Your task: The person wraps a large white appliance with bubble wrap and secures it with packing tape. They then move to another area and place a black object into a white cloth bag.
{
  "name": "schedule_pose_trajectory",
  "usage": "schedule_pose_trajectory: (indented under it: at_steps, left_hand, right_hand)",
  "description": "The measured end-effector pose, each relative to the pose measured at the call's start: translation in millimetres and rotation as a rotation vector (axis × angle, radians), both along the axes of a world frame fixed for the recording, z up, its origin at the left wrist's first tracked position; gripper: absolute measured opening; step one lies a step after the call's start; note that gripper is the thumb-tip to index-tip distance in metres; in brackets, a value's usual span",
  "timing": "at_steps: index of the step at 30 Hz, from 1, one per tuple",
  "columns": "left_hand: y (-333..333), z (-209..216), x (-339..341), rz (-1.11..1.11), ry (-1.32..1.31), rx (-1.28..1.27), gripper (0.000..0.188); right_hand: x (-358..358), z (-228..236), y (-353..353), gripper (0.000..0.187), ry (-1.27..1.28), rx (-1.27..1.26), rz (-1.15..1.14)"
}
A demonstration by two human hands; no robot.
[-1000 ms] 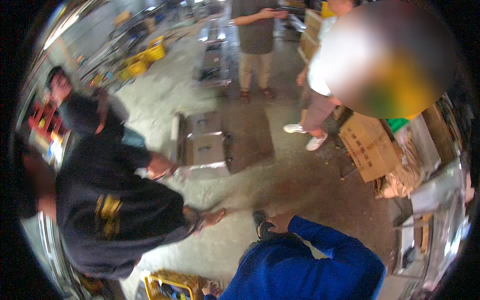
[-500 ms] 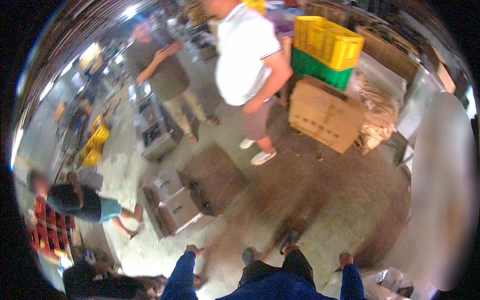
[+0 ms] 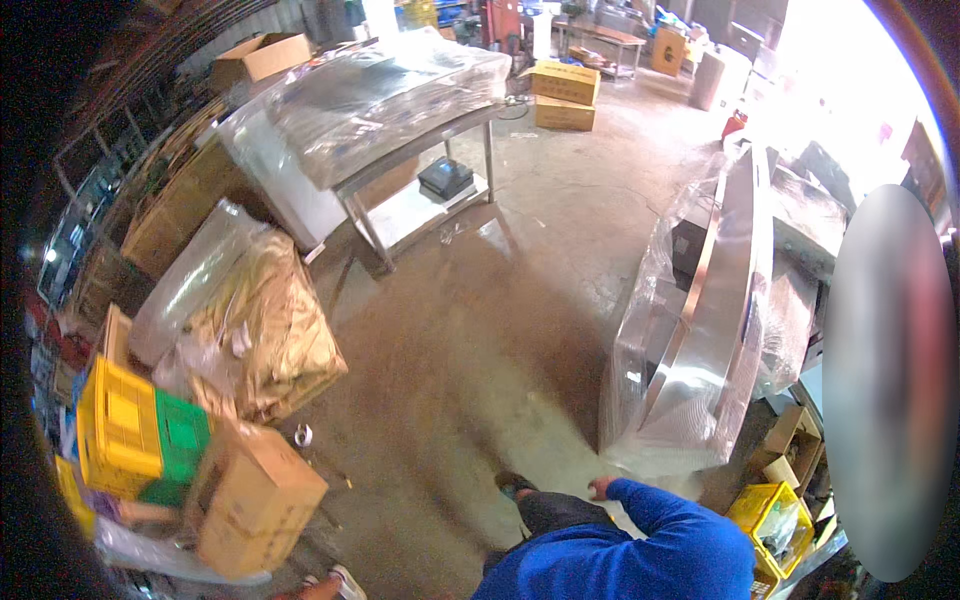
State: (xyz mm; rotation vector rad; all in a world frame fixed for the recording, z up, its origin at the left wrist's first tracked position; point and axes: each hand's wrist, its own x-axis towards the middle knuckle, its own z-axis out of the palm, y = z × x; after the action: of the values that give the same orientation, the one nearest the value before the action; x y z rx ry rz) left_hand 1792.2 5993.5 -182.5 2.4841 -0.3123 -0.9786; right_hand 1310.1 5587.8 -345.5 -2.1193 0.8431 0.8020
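My right arm, in a blue sleeve, swings forward across my body at the lower edge. At its end my right hand (image 3: pixel 601 487) hangs in the air over the floor, small in the picture, its fingers loosely bent and apart with nothing visible in them. Nearest to it, a little ahead and to the right, lies a long metal unit (image 3: pixel 690 380) wrapped in clear plastic film; hand and film look apart. My left hand is out of sight. One of my feet (image 3: pixel 515 486) shows on the concrete floor just left of the hand.
Left stand a cardboard box (image 3: pixel 262 500), yellow (image 3: pixel 120 430) and green crates (image 3: pixel 182 440), and a brown-paper bundle (image 3: pixel 270 320). Ahead is a film-covered metal table (image 3: pixel 400 110); farther back, stacked cartons (image 3: pixel 566 95). A yellow crate (image 3: pixel 775 525) sits at lower right. Another person's shoe (image 3: pixel 347 583) shows below.
My view has turned right: the crates and large carton moved from upper right to lower left. The people ahead left the view except for a foot. My left hand disappeared; my right arm swung forward.
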Motion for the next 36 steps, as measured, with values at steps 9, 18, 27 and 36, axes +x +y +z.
schedule_pose_trajectory:
  at_steps: [9,18,27,36]
  left_hand:
    - [-309,17,132,0.305,0.146,-0.406,0.029]
    - [-497,33,52,-0.199,-0.197,-0.639,0.034]
    - [-313,-57,-313,0.776,-0.256,0.523,0.017]
    - [-375,-24,-545,2.45,0.254,-0.239,0.021]
  right_hand:
    - [195,154,-423,0.048,-0.546,-0.162,-0.568]
    - [143,65,-464,0.056,0.354,0.013,0.064]
    - [278,94,-484,0.058,0.188,0.193,0.189]
    - [482,107,-275,0.061,0.128,0.215,1.087]
